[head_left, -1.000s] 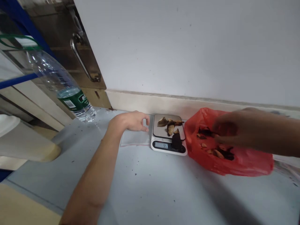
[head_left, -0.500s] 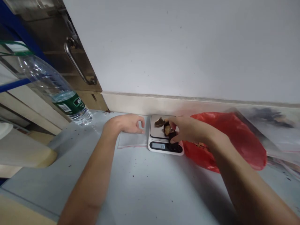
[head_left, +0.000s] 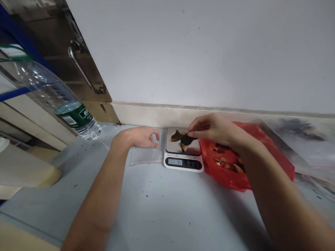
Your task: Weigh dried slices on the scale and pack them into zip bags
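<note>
A small white kitchen scale (head_left: 183, 162) with a steel platform stands by the wall, its display lit. A few dried brown pieces (head_left: 176, 135) lie on the platform. My right hand (head_left: 211, 129) hovers over the scale and pinches a dark dried piece (head_left: 186, 140) just above the platform. My left hand (head_left: 141, 136) rests with curled fingers on a clear zip bag (head_left: 146, 156) lying flat to the left of the scale. A red plastic bag (head_left: 222, 167) holding more dried pieces lies open to the right, under my right forearm.
A tilted plastic water bottle (head_left: 65, 104) with a green label stands at the far left, near a door with a metal handle (head_left: 83, 75). Clear bags (head_left: 300, 139) with dark contents lie at the right against the wall. Small crumbs dot the grey surface.
My right hand left the red bag, reached the scale's front edge, and now lifts the dark piece from there over the platform. The left hand stayed on the zip bag.
</note>
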Demonstrator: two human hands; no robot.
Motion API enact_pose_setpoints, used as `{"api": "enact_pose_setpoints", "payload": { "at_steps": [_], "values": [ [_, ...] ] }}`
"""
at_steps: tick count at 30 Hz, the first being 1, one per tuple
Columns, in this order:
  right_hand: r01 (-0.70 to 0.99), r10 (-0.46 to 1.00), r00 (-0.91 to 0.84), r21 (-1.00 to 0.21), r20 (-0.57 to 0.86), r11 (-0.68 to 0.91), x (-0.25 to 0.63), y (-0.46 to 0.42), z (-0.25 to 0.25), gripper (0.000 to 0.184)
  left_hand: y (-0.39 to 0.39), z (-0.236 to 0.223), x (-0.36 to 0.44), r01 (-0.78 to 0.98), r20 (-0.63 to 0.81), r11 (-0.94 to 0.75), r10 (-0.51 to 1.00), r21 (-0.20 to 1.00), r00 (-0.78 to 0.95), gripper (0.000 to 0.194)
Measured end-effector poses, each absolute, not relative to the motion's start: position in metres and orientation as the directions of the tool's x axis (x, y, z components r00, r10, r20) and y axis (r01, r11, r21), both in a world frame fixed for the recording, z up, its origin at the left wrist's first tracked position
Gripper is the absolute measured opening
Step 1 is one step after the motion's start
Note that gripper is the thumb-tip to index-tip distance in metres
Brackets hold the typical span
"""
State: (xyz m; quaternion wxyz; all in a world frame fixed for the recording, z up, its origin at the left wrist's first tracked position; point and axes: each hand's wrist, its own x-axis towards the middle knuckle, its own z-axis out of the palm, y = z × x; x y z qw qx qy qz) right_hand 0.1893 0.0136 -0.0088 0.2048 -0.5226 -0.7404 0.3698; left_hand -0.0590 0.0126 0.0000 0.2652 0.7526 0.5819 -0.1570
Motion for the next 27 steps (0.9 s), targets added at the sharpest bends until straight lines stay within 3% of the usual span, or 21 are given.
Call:
{"api": "enact_pose_setpoints", "payload": {
  "at_steps": [3,6,10,14,20,27],
  "values": [
    [0.612,0.948,-0.316,-0.769,-0.020,0.188,0.188,0.015,-0.010,0.005,0.013,-0.002,-0.060,0.956,-0.536,-0.181,0.796,0.229,0.279,0.044],
    [0.594,0.938,-0.319,-0.743,0.134,0.308,0.186,0.017,-0.016,0.006,0.014,-0.002,-0.060,0.958,-0.534,-0.181,0.799,0.224,0.276,0.045],
    [0.657,0.869,-0.377,-0.568,0.322,0.495,0.182,0.017,-0.025,0.014,0.012,0.000,-0.057,0.963,-0.537,-0.177,0.802,0.205,0.262,0.045],
    [0.677,0.853,-0.451,-0.523,0.263,0.518,0.178,0.016,-0.028,0.018,0.010,0.002,-0.055,0.964,-0.534,-0.175,0.806,0.198,0.256,0.049],
    [0.670,0.888,-0.403,-0.590,0.221,0.451,0.181,0.016,-0.025,0.014,0.010,-0.002,-0.055,0.958,-0.514,-0.177,0.813,0.227,0.273,0.053],
    [0.725,0.898,-0.375,-0.531,0.231,0.439,0.202,0.012,-0.007,0.011,0.012,-0.001,-0.059,0.959,-0.505,-0.168,0.822,0.229,0.265,0.052]
  ]
}}
